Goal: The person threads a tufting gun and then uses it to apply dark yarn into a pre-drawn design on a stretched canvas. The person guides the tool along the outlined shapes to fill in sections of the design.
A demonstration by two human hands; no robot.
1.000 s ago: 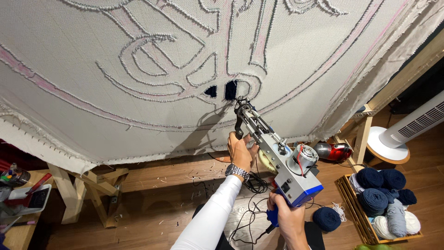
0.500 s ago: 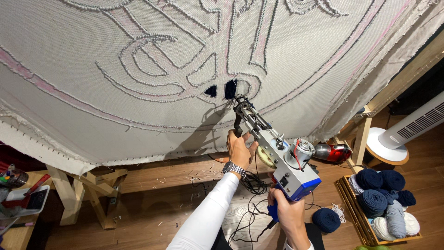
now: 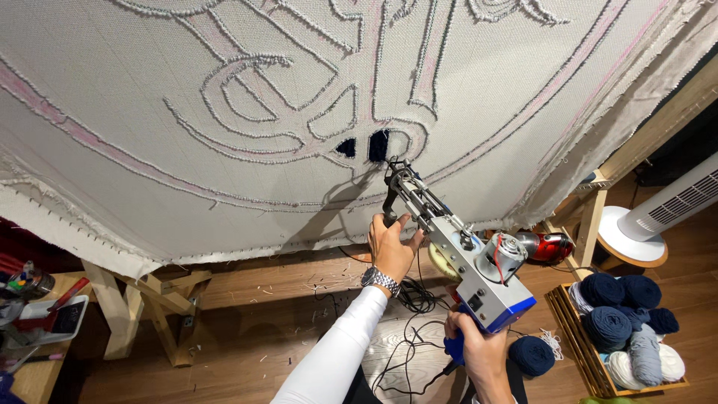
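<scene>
Cloth stretched on its frame carries two dark tufted patches near its lower middle. Left hand grips the tufting gun's front handle; since a second ago its needle has crept closer to them. Right hand clasps the blue rear grip.

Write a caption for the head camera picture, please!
Two hands press a tufting gun against stretched cloth.
</scene>
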